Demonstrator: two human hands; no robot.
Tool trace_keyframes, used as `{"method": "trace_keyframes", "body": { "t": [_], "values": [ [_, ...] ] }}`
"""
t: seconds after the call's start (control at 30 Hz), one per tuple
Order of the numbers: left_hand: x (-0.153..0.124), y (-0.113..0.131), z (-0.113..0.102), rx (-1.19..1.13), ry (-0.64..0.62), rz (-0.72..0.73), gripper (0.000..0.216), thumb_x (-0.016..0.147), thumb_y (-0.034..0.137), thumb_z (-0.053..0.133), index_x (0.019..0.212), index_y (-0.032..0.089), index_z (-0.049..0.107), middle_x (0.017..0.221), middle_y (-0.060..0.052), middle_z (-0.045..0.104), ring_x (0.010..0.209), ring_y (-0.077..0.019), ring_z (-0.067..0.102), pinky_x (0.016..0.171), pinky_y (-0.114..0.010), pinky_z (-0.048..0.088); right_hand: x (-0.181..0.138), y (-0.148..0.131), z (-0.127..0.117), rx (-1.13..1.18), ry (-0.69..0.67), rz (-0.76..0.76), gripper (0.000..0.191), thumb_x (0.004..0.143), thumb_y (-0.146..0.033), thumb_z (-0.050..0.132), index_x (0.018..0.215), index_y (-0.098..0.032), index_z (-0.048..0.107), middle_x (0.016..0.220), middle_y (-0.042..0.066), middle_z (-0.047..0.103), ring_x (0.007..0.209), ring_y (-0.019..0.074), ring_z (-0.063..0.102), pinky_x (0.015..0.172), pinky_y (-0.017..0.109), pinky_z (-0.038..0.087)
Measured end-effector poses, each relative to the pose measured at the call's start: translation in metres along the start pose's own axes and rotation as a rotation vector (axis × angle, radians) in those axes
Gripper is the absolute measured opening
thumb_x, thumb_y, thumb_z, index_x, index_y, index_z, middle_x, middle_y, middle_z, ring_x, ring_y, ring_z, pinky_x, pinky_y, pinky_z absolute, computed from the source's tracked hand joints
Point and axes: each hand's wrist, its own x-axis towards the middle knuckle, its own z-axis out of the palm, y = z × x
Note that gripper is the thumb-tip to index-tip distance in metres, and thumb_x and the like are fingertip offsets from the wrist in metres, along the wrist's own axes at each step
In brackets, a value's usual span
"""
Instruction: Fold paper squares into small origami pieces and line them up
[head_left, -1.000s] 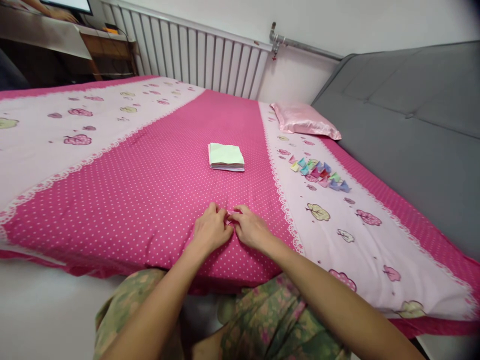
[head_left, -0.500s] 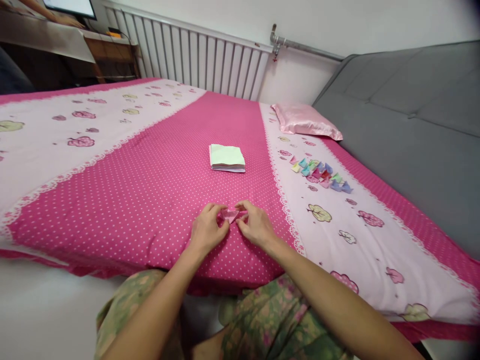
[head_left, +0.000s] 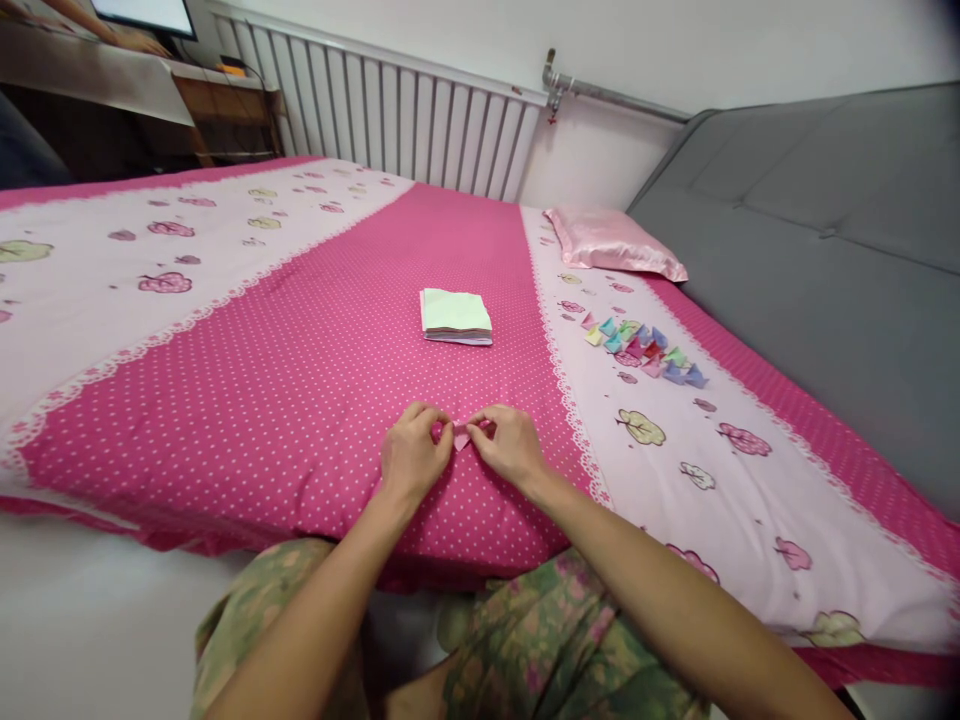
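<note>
Between my hands is a small folded piece of pink paper (head_left: 461, 438), close to the front edge of the bed. My left hand (head_left: 414, 452) pinches its left side between thumb and fingers. On the right side, my right hand (head_left: 508, 444) pinches it the same way. The fingers cover part of the paper, so its full shape is hidden. Beyond my hands lies a stack of square paper sheets (head_left: 457, 312) with a pale green one on top. To the right sits a group of small folded paper pieces (head_left: 651, 350) in several colours.
The bed (head_left: 315, 400) has a pink dotted and floral cover. A pink pillow (head_left: 611, 243) rests by the grey headboard (head_left: 817, 230). Behind stand a white radiator (head_left: 390, 110) and, far left, a desk with a monitor (head_left: 146, 14) and another person's hand (head_left: 139, 42).
My fingertips have closed in on the pink paper from both sides and now pinch it closer together. Less of the paper shows. The stack and the folded pieces have not moved.
</note>
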Motion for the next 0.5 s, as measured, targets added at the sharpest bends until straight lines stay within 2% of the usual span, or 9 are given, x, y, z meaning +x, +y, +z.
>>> {"method": "trace_keyframes", "body": {
  "t": [0.2, 0.5],
  "values": [
    [0.0007, -0.0003, 0.0036, 0.059, -0.016, 0.014, 0.02, 0.079, 0.028, 0.046, 0.079, 0.019, 0.064, 0.089, -0.003, 0.062, 0.072, -0.0148, 0.058, 0.064, -0.025, 0.042, 0.0001, 0.002, 0.004, -0.048, -0.001, -0.022, 0.019, 0.078, -0.026, 0.052, 0.081, -0.019, 0.07, 0.077, 0.003, 0.068, 0.067, 0.0137, 0.06, 0.066, 0.025, 0.045],
    [0.0054, 0.0025, 0.0069, 0.048, -0.146, -0.002, 0.023, 0.082, 0.026, 0.045, 0.08, 0.019, 0.067, 0.096, -0.005, 0.062, 0.084, -0.0168, 0.059, 0.076, -0.027, 0.043, 0.0017, -0.0007, 0.005, -0.076, -0.033, 0.013, 0.016, 0.077, -0.027, 0.054, 0.08, -0.021, 0.069, 0.078, 0.002, 0.068, 0.068, 0.0144, 0.061, 0.063, 0.025, 0.045]
  ]
}}
